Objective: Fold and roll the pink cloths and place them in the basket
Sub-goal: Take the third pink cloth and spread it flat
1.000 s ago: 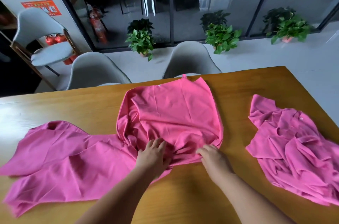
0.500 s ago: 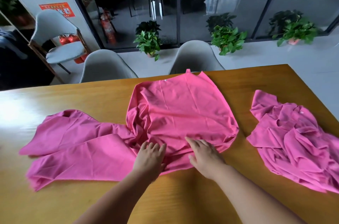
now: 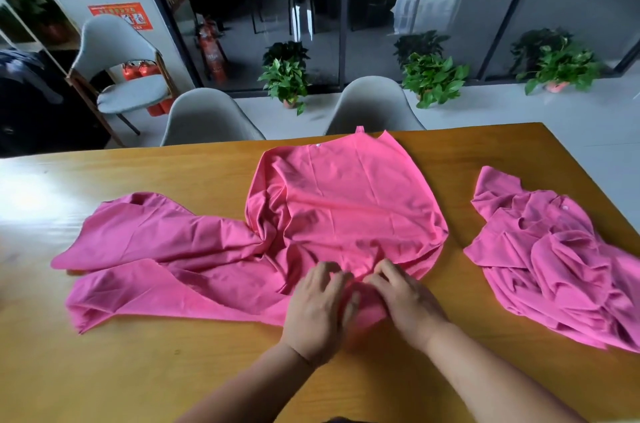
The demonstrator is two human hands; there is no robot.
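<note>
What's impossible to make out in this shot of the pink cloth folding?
Head view only.
Basket: nowhere in frame.
Crumpled pink cloth pile, right: cut by the frame edge; cloth count unclear.
Left hand and right hand on the spread pink cloth: pinching or pressing unclear, fingertips blurred among folds.
Orange wall notice: print too small.

Bare table (image 3: 460, 211) lane between spread cloth (image 3: 346, 208) and crumpled heap (image 3: 554, 267) — unobstructed.
</note>
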